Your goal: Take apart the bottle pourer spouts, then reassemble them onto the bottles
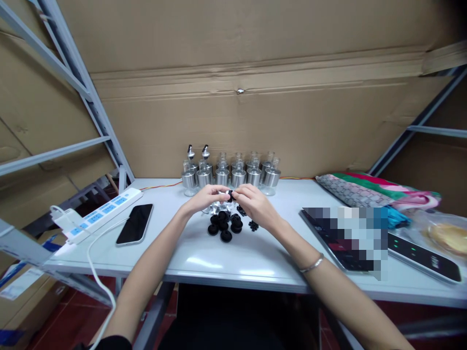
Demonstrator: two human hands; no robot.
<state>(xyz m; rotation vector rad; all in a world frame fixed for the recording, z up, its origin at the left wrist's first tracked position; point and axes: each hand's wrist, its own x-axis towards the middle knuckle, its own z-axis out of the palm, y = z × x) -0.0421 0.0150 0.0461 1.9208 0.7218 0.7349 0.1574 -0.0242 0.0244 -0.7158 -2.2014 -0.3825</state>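
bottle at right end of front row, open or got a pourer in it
Open, it seems: the bottle's glass neck shows no pourer or cap.

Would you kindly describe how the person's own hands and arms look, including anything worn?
The left hand and right hand wear no gloves. A slim, silver-coloured bracelet circles the right forearm. A black sleeve edge shows on the left arm.

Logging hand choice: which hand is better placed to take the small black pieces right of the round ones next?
Probably the right hand: the small black pieces lie close beside it, while the left hand is farther left. Both hands seem to hold one black part.
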